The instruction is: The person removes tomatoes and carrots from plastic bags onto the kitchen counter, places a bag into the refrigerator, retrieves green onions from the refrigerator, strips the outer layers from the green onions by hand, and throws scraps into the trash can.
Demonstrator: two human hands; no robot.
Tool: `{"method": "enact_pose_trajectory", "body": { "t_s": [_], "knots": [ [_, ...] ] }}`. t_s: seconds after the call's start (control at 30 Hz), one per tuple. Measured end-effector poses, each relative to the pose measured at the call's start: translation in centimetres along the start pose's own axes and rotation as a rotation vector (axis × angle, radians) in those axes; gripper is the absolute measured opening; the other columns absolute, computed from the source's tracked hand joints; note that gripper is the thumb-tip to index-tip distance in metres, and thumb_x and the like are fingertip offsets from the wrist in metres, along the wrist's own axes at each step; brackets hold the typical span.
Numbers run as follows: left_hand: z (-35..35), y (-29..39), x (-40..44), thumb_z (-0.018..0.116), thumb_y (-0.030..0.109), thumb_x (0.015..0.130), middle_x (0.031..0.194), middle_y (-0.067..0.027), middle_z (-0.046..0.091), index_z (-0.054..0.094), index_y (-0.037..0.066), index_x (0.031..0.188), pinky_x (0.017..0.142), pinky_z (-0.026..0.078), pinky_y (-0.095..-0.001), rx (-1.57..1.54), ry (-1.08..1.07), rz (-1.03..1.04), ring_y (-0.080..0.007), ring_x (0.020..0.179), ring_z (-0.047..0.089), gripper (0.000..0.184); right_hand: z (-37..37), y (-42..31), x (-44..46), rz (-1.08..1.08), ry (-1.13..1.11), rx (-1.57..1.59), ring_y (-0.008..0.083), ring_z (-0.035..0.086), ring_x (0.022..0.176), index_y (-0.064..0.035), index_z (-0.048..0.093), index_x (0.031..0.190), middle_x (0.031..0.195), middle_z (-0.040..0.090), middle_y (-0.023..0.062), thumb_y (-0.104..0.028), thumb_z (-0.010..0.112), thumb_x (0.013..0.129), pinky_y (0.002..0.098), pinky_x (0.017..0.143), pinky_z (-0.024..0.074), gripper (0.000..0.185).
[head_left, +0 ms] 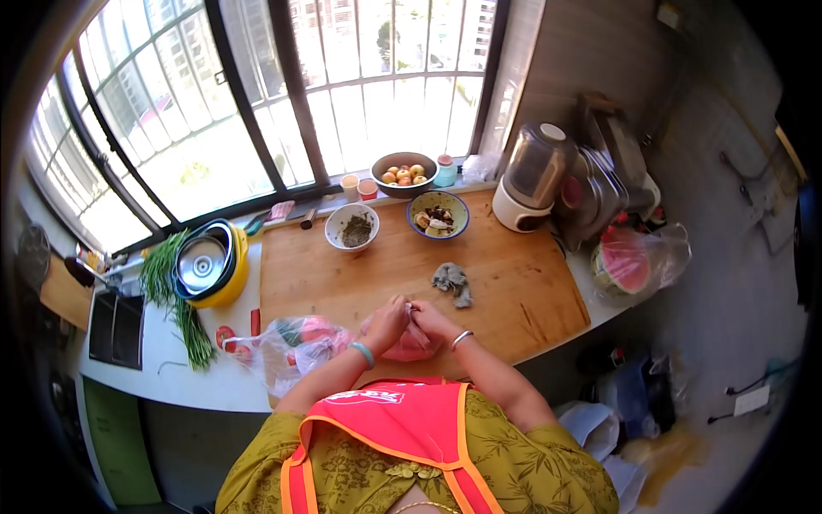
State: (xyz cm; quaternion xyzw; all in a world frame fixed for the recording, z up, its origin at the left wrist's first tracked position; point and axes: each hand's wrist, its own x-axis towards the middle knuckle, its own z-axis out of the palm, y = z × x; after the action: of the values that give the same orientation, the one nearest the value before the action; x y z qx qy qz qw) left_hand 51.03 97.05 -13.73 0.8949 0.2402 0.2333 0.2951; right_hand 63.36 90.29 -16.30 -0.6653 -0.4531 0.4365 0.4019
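Note:
My left hand (390, 324), below a green bangle, is closed on the gathered top of a pinkish-red plastic bag (409, 346). Right beside it, my right hand (433, 320) pinches the same bag, fingers nearly touching the left ones. What the bag contains cannot be made out. It rests at the near edge of a large wooden board (505, 283). Left of my hands lies a clear plastic bag (287, 355) with pink and green things inside. A crumpled grey cloth (452, 283) lies on the board beyond my right hand.
A white bowl of dark flakes (353, 230) and a blue-rimmed bowl (437, 216) stand at the board's back. Behind them is a bowl of apples (404, 175). A yellow basin (224, 278) and green stalks (193, 334) sit left; a blender (535, 180) and bagged watermelon (623, 262) right.

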Motion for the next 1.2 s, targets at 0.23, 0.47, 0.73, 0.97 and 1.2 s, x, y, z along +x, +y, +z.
{"method": "enact_pose_trajectory", "body": {
  "t_s": [0.23, 0.47, 0.73, 0.97, 1.2],
  "knots": [
    [0.7, -1.6, -1.1, 0.057, 0.014, 0.077, 0.077, -0.0162, 0.056, 0.055, 0.004, 0.08, 0.065, 0.044, -0.0408, -0.078, 0.018, -0.004, -0.0346, 0.075, 0.055, 0.011, -2.7, -2.1, -2.1, 0.201, -0.266, 0.571, 0.0082, 0.056, 0.077, -0.0036, 0.054, 0.104, 0.089, 0.059, 0.0023, -0.017, 0.049, 0.089, 0.0224, 0.068, 0.0476, 0.021],
    [0.3, -0.7, -2.1, 0.051, 0.015, 0.08, 0.076, -0.0162, 0.058, 0.058, 0.005, 0.081, 0.061, 0.044, -0.041, 0.008, -0.152, -0.009, -0.0327, 0.072, 0.057, 0.013, -1.6, 1.7, -2.0, 0.04, -0.092, 0.063, 0.0144, 0.058, 0.074, -0.0032, 0.059, 0.094, 0.082, 0.061, 0.0073, -0.013, 0.057, 0.082, 0.0257, 0.066, 0.0474, 0.016],
    [0.4, -0.7, -3.8, 0.053, 0.011, 0.07, 0.075, -0.0108, 0.058, 0.058, 0.005, 0.075, 0.061, 0.046, -0.038, 0.202, -0.218, 0.142, -0.028, 0.07, 0.058, 0.009, -1.2, 0.7, -1.1, -0.189, 0.249, -0.473, 0.0261, 0.061, 0.066, -0.0008, 0.062, 0.081, 0.072, 0.062, 0.0162, -0.012, 0.055, 0.076, 0.0349, 0.061, 0.0474, 0.014],
    [0.2, 0.3, -5.4, 0.057, 0.016, 0.069, 0.082, -0.0097, 0.057, 0.058, 0.007, 0.079, 0.064, 0.046, -0.0369, 0.206, -0.267, 0.184, -0.0262, 0.078, 0.058, 0.013, -1.8, 2.9, 0.9, -0.12, 0.231, -0.547, 0.0163, 0.06, 0.062, 0.0021, 0.061, 0.089, 0.069, 0.063, 0.0114, -0.01, 0.056, 0.075, 0.026, 0.058, 0.0475, 0.019],
    [-14.1, -0.1, -8.4, 0.059, 0.007, 0.071, 0.105, -0.0141, 0.055, 0.056, 0.005, 0.1, 0.083, 0.042, -0.0381, 0.146, 0.318, -0.061, -0.0306, 0.095, 0.053, 0.029, 0.8, -2.9, -3.8, -0.597, 0.006, -0.879, 0.0289, 0.057, 0.086, -0.0054, 0.049, 0.116, 0.09, 0.059, 0.0158, -0.015, 0.064, 0.068, 0.039, 0.073, 0.0455, 0.052]
  ]
}}
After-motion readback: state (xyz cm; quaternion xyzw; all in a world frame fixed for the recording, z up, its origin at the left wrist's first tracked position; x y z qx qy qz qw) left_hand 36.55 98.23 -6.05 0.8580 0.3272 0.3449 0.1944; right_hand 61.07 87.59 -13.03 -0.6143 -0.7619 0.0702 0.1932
